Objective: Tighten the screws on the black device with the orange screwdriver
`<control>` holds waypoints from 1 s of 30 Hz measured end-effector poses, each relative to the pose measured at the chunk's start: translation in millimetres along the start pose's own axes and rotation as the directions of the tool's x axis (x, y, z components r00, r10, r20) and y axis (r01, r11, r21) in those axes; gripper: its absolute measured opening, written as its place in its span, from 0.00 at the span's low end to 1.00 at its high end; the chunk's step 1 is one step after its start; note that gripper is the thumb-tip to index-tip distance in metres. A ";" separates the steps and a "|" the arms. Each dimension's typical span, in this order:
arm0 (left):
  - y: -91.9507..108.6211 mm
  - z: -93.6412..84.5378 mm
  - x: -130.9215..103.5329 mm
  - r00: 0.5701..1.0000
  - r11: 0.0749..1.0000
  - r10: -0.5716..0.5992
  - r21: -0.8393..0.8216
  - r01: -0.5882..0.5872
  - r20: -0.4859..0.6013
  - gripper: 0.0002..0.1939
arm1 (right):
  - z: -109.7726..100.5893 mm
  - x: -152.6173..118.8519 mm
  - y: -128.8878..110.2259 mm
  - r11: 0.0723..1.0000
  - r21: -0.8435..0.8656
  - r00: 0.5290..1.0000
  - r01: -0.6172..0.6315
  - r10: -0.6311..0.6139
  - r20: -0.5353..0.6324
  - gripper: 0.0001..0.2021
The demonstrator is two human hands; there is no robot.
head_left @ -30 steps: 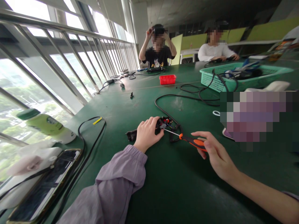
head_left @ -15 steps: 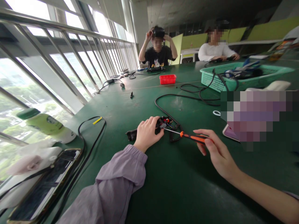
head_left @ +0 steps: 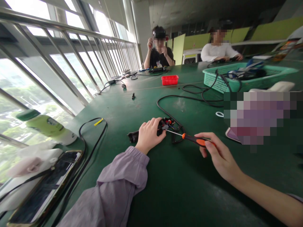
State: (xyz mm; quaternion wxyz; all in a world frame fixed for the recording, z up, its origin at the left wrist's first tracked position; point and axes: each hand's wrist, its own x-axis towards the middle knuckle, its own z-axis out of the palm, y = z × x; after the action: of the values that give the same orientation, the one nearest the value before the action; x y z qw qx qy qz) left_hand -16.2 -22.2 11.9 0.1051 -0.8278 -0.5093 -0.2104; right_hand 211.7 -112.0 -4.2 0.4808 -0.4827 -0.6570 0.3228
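Note:
My left hand (head_left: 150,134) is closed around a black corded device (head_left: 133,136) lying on the green table. Its opened end shows red parts and thin wires (head_left: 169,123), and a black cord runs away from it. My right hand (head_left: 219,151) grips the handle of an orange and black screwdriver (head_left: 195,139) between thumb and fingers. The screwdriver's thin metal shaft points left, with its tip at the opened part beside my left thumb. Whether the tip sits in a screw is too small to tell.
A small red bin (head_left: 169,80) and a green basket (head_left: 251,83) with tools and cables stand farther back. At left lie a phone (head_left: 44,189), a strap (head_left: 104,129) and a tipped bottle (head_left: 47,126). Two people sit across the table (head_left: 113,104).
The screwdriver's handle has turned in my right hand, showing a different side. My left hand stays on the device. The person opposite has lowered their hands somewhat from their headgear.

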 end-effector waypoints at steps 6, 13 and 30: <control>-0.2 0.4 0.1 1.000 1.000 -0.002 0.011 0.002 -0.001 0.21 | 0.2 -1.3 2.1 0.999 -0.019 0.998 0.049 -0.050 -0.032 0.14; 0.1 1.0 -0.2 1.000 1.000 0.002 0.010 -0.002 -0.015 0.21 | -0.5 -0.8 -1.9 0.998 -0.061 0.999 -0.030 0.028 -0.031 0.13; -0.3 1.1 0.2 1.000 1.000 -0.003 0.010 0.003 -0.009 0.21 | 1.2 -1.1 -4.3 0.989 -0.129 0.994 0.077 -0.085 -0.061 0.16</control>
State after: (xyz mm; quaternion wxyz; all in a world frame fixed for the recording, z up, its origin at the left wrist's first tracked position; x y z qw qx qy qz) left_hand -16.2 -21.4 11.0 0.1113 -0.8257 -0.5109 -0.2117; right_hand 209.3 -114.4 -1.2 0.4836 -0.4956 -0.6789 0.2442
